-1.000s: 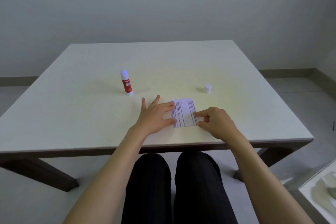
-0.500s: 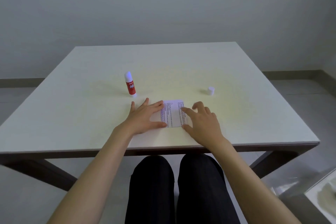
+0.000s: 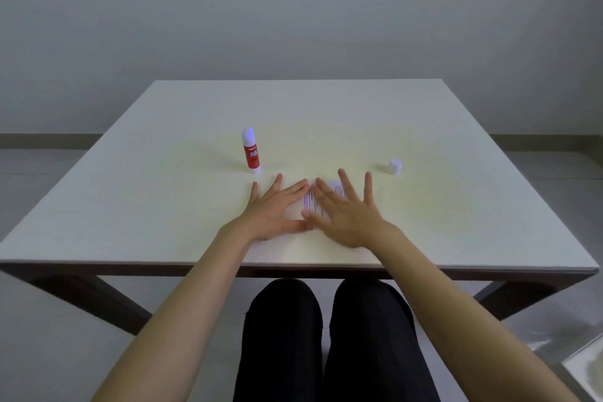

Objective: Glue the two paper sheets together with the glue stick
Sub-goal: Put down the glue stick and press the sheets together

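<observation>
Left hand [image 3: 275, 210] and right hand [image 3: 344, 210] lie flat, fingers spread, pressing the printed paper sheets [image 3: 310, 202], mostly covering them. Glue stick [image 3: 251, 151] upright, uncapped, at 11 o'clock; its white cap [image 3: 395, 167] at 2 o'clock. White table [image 3: 163, 192]; grey wall [image 3: 293, 10] behind.

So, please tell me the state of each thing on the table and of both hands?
Glue stick: upright, uncapped, tip exposed, untouched.
Cap: off, standing alone on the table, right of the paper.
Paper: flat on the table, mostly covered by the hands; whether it is one or two sheets cannot be told.
Left hand: open, flat, pressing on the paper.
Right hand: open, fingers spread, flat on the paper.
</observation>
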The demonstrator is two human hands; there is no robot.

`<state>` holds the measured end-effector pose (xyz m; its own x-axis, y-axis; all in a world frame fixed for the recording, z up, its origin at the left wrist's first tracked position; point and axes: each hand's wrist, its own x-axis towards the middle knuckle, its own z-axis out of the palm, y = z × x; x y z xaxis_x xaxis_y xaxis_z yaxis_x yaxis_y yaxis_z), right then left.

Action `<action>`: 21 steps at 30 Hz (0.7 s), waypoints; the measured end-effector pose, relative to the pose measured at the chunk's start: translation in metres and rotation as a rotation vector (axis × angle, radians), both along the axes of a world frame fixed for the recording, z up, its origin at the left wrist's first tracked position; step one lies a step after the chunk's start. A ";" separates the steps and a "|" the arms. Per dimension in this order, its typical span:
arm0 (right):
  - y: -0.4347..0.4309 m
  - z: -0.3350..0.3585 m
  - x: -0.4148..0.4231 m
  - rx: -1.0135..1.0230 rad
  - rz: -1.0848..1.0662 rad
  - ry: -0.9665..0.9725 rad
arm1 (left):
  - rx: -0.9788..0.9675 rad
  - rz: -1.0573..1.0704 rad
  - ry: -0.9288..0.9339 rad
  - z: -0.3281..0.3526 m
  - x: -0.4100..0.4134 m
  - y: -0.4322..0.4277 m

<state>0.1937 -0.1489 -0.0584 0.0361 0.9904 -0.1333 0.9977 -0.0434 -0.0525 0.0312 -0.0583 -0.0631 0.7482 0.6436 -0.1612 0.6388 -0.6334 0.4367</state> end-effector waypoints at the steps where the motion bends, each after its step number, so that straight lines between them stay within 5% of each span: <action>1: -0.008 -0.005 -0.007 0.021 0.067 0.032 | -0.002 0.001 -0.002 -0.001 0.000 0.000; 4: -0.021 -0.011 -0.006 0.022 0.143 0.083 | -0.010 0.000 -0.006 -0.001 0.001 0.001; 10: 0.009 0.008 0.016 -0.052 -0.062 -0.022 | -0.011 0.002 0.002 0.000 0.000 0.001; 15: -0.026 -0.012 -0.013 0.061 0.142 0.087 | -0.024 0.005 0.004 0.002 0.001 0.000; 21: 0.003 0.001 0.023 -0.033 -0.103 0.045 | -0.028 -0.005 0.059 0.008 0.002 -0.001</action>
<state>0.2168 -0.1459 -0.0569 0.1305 0.9768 -0.1700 0.9845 -0.1479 -0.0942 0.0329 -0.0595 -0.0555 0.7403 0.6345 -0.2224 0.6606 -0.6249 0.4160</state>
